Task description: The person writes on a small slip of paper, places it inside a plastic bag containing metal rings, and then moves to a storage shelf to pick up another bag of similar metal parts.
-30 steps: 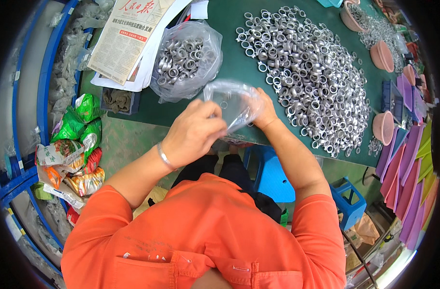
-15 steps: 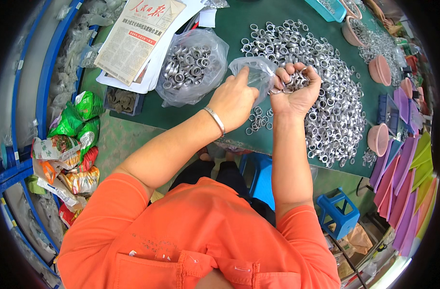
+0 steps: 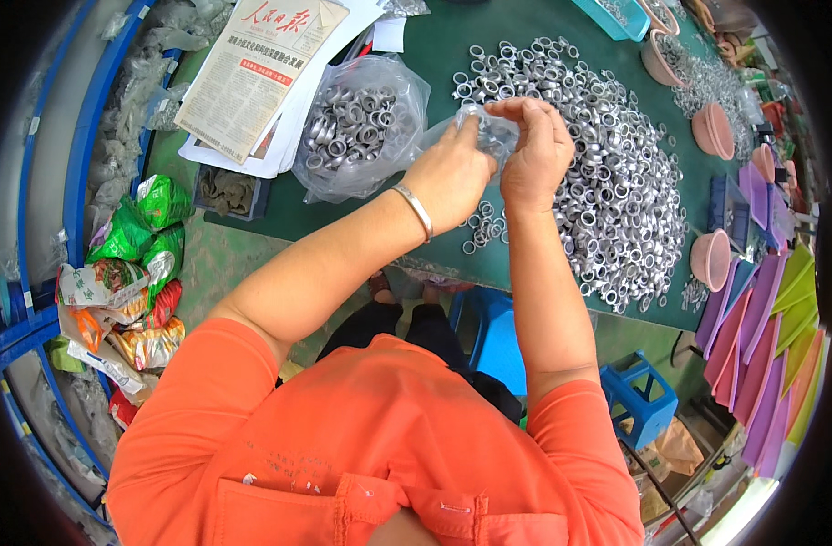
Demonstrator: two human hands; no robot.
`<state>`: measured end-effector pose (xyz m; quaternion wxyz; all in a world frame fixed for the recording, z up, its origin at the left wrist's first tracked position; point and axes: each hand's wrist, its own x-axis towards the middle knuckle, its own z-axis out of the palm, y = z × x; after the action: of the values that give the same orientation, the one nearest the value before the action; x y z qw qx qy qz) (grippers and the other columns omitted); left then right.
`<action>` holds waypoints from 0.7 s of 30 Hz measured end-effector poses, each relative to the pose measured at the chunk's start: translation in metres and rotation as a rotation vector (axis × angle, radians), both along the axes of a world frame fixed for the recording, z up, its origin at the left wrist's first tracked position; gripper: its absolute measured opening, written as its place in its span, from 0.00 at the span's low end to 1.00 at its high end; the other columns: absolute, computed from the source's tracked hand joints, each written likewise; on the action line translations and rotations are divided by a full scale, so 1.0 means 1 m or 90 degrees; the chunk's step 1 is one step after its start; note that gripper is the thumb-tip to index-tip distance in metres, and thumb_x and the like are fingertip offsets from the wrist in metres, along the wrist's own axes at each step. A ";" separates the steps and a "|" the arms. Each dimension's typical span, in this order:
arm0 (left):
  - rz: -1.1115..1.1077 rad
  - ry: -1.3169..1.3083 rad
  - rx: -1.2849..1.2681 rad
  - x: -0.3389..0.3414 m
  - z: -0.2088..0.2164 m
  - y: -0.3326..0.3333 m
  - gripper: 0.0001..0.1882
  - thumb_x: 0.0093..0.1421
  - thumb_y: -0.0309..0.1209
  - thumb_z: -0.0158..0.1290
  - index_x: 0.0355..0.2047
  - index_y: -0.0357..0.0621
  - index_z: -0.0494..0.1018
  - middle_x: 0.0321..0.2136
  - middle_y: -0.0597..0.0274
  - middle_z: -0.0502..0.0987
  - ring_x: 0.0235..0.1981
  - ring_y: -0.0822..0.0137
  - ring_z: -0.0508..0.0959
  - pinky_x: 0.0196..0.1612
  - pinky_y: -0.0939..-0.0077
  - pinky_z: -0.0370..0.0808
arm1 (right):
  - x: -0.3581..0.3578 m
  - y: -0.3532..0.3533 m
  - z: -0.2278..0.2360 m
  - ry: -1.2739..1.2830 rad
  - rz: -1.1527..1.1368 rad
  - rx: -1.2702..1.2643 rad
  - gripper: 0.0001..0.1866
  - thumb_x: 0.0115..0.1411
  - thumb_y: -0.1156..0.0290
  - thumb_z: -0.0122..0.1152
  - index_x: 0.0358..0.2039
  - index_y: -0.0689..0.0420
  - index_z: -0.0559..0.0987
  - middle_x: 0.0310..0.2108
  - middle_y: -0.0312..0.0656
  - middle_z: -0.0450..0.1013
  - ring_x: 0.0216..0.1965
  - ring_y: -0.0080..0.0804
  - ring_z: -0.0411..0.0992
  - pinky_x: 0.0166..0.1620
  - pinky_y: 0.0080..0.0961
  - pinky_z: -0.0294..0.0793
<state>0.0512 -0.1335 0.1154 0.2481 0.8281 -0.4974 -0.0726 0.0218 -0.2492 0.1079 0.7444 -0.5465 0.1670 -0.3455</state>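
Both hands meet at a clear bag over the table

The left hand (image 3: 451, 182) is mostly closed, fingers bent against the near-left side of a clear bag (image 3: 498, 136), with the index finger reaching out along its mouth. The right hand (image 3: 536, 155) is cupped, about half closed, its fingers curved over the other side of the bag; its palm is turned out of sight, so whether it has any rings in it cannot be told. The bag sits between the two hands, above the table (image 3: 443, 41).

Just below the hands, on the person's side, lie a few loose rings (image 3: 482, 227). Near the left hand, on its far left side, stands a filled bag (image 3: 332, 187) (its rings show plainly through the plastic). The pile (image 3: 621, 214) of grey metal rings begins right behind and beside the right hand, crowding that side. Ahead of the hands, a strip of green tabletop shows between filled bag and pile. The table's near edge runs below both hands, under the forearms.

Farther left of the left hand are a newspaper (image 3: 252, 86) and a bin (image 3: 262, 198). Well right of the right hand, past the pile, stands a pink bowl (image 3: 710, 259).
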 end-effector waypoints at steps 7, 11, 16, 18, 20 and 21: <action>0.028 0.038 -0.126 0.018 -0.016 0.024 0.07 0.46 0.22 0.57 0.28 0.39 0.74 0.54 0.44 0.65 0.49 0.45 0.70 0.52 0.65 0.68 | -0.089 -0.015 -0.064 0.208 0.035 -0.633 0.10 0.53 0.73 0.60 0.35 0.63 0.77 0.35 0.48 0.75 0.38 0.43 0.74 0.44 0.31 0.71; 0.078 0.030 -0.168 0.014 -0.020 0.038 0.11 0.45 0.23 0.59 0.31 0.41 0.74 0.52 0.47 0.66 0.49 0.50 0.70 0.52 0.64 0.66 | -0.116 0.021 -0.088 0.380 0.128 -0.887 0.23 0.48 0.62 0.66 0.45 0.53 0.75 0.55 0.47 0.63 0.58 0.46 0.59 0.58 0.40 0.57; 0.176 -0.029 -0.272 0.002 -0.025 0.044 0.15 0.44 0.22 0.61 0.33 0.41 0.71 0.40 0.53 0.67 0.34 0.60 0.69 0.39 0.70 0.69 | -0.102 0.026 -0.123 0.328 0.184 -0.853 0.22 0.47 0.59 0.65 0.43 0.52 0.75 0.50 0.46 0.65 0.53 0.46 0.62 0.53 0.40 0.62; 0.249 0.009 -0.292 -0.013 -0.028 0.049 0.16 0.44 0.22 0.61 0.34 0.40 0.68 0.36 0.54 0.66 0.30 0.62 0.67 0.34 0.71 0.68 | -0.096 0.017 -0.129 0.273 0.186 -0.883 0.14 0.46 0.64 0.63 0.33 0.53 0.75 0.35 0.42 0.70 0.38 0.43 0.69 0.41 0.39 0.69; 0.232 0.065 -0.232 -0.028 -0.047 0.061 0.17 0.47 0.24 0.58 0.36 0.39 0.65 0.36 0.49 0.64 0.38 0.49 0.68 0.41 0.62 0.68 | -0.089 0.008 -0.137 0.262 0.191 -0.940 0.10 0.44 0.67 0.63 0.28 0.53 0.75 0.28 0.40 0.70 0.31 0.42 0.71 0.35 0.38 0.71; 0.243 0.116 -0.186 -0.038 -0.058 0.065 0.17 0.47 0.24 0.57 0.37 0.39 0.64 0.36 0.49 0.64 0.38 0.49 0.69 0.40 0.61 0.69 | -0.082 0.005 -0.136 0.192 0.162 -0.939 0.06 0.42 0.71 0.60 0.23 0.52 0.73 0.21 0.40 0.69 0.24 0.43 0.70 0.29 0.37 0.72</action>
<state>0.0136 -0.0683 0.0578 0.4183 0.8524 -0.3129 -0.0258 -0.0606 -0.2444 -0.0284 0.1899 -0.9585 -0.0712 -0.2005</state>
